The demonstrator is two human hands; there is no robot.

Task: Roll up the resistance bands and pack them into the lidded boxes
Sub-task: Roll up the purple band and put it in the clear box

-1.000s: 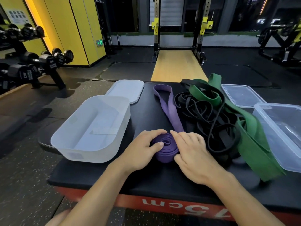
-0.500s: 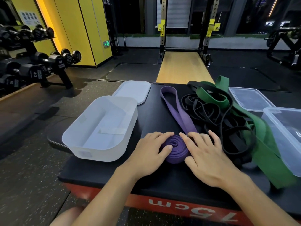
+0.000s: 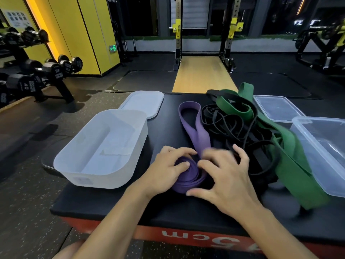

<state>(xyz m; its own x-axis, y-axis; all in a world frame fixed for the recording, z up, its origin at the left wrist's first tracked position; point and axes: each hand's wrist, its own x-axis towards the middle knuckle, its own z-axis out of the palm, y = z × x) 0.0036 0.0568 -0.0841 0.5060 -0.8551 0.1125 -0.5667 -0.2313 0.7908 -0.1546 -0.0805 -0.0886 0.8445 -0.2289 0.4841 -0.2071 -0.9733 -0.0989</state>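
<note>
Progress is early: left hand (image 3: 168, 169) grips the half-coiled purple band (image 3: 186, 179), right hand (image 3: 227, 176) too blurred to judge; black bands (image 3: 224, 124) and green band (image 3: 291, 165) lie loose centre-right; white box (image 3: 100, 176) holds nothing

We are losing the left side of the rolled part of the purple band (image 3: 188, 179) under the left hand (image 3: 168, 169), whose fingers are curling over it. The right hand (image 3: 227, 176) is smearing with motion at its first fingers, so we are not making out whether they are gripping the band or only touching it. The black bands (image 3: 229, 124) are running under the green band (image 3: 287, 156), whose near end is blurring. The clear box (image 3: 321, 128) is being cut by the right edge, the dumbbells (image 3: 28, 81) by the left. The white lettering (image 3: 211, 240) on the red front of the platform (image 3: 115, 202) is being clipped at the bottom, and the wall poster (image 3: 15, 19) is showing too small to read.
</note>
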